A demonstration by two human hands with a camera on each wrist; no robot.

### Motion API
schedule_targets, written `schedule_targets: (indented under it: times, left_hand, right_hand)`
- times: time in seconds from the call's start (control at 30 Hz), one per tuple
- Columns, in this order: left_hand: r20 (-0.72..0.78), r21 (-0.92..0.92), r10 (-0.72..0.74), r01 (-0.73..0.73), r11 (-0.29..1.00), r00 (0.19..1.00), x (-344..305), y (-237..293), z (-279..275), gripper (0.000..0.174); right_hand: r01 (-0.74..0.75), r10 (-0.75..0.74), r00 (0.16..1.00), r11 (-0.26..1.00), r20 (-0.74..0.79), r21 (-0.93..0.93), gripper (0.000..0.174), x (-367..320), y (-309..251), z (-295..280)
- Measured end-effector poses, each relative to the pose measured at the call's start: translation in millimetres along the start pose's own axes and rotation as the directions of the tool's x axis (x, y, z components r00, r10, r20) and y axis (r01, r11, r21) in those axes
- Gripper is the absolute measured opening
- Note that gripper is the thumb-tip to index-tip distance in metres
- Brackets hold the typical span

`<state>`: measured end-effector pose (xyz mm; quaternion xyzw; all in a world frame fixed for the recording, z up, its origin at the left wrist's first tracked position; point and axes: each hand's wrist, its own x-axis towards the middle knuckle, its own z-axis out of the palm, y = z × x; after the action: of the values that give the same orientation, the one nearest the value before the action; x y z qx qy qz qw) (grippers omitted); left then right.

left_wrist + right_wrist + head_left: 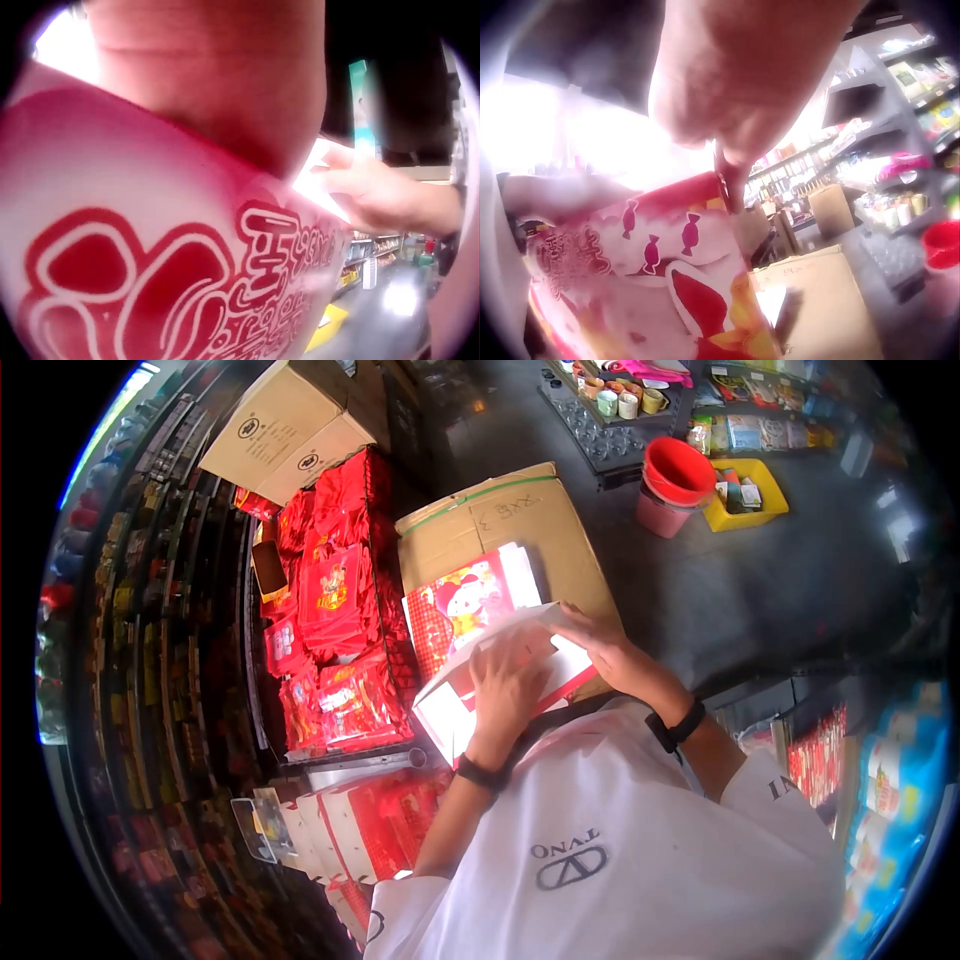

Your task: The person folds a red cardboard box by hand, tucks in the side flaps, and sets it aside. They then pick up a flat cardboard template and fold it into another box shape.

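A red-and-white printed bag (535,650) with a pale inside stands tilted close to the person's body. Candy shapes and lettering cover the bag (135,262) on its outer face, also visible on the bag (660,277) in the right wrist view. My left hand (508,685) reaches over its edge with fingers extended against the pale inner side; in the left wrist view the edge hides the left hand's (217,82) fingers. At the far corner, my right hand (605,650) pinches the edge; the right hand (735,90) shows this close up.
Another printed piece (465,600) lies on a large cardboard box (580,540). Red packets (335,595) fill a rack at the left, below a brown carton (285,435). Red buckets (680,470) and a yellow bin (768,495) stand on the floor at the upper right.
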<state>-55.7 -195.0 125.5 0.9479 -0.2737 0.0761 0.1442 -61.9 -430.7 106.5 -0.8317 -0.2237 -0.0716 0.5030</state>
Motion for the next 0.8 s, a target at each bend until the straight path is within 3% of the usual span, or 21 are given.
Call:
schedule_targets:
  times: [0.07, 0.17, 0.23, 0.33, 0.43, 0.53, 0.63, 0.8]
  left_hand:
    - [-0.043, 0.0, -0.024, 0.024, 1.0, 0.999, 3.4, -0.1, 3.6, 0.028]
    - [0.121, -0.177, -0.035, 0.057, 0.983, 0.992, 4.7, -5.1, -2.3, 0.026]
    - [0.054, -0.209, 0.012, 0.0, 0.978, 0.998, -0.1, -8.0, 4.1, 0.028]
    - [-0.018, -0.233, 0.034, -0.037, 0.972, 0.999, -3.2, -0.2, -8.1, 0.036]
    - [-0.04, -0.243, 0.005, -0.014, 0.97, 0.999, -11.3, -0.3, -8.1, 0.043]
    - [0.003, -0.259, -0.038, 0.038, 0.965, 0.999, -16.4, -4.8, -5.7, 0.046]
    - [-0.012, -0.287, -0.029, 0.024, 0.958, 1.0, -20.9, -8.7, 0.2, 0.047]
    - [-0.01, -0.254, -0.011, 0.008, 0.967, 1.0, -24.9, -9.6, 4.3, 0.05]
  right_hand:
    - [0.03, -0.028, 0.999, 0.998, 0.046, -0.046, 0.054, -2.3, 5.0, 2.6]
    - [0.065, -0.054, 0.994, 0.989, 0.092, -0.13, 0.048, 0.9, -0.9, 4.7]
    - [0.129, -0.117, 0.991, 0.968, 0.068, -0.215, 0.048, 8.1, -6.8, 6.4]
    - [-0.071, 0.079, 0.996, 0.986, 0.047, -0.154, 0.051, 15.1, -4.1, 14.5]
    - [-0.147, 0.156, 0.982, 0.986, 0.106, -0.081, 0.055, 23.3, -18.4, 14.2]
    - [-0.112, 0.134, 0.982, 0.98, 0.136, -0.164, 0.061, 25.6, -22.2, 15.7]
    - [-0.095, 0.118, 0.987, 0.975, 0.105, -0.202, 0.068, 22.9, -17.7, 24.7]
    - [-0.103, 0.087, 0.993, 0.971, -0.084, -0.216, 0.076, 21.6, -15.0, 41.9]
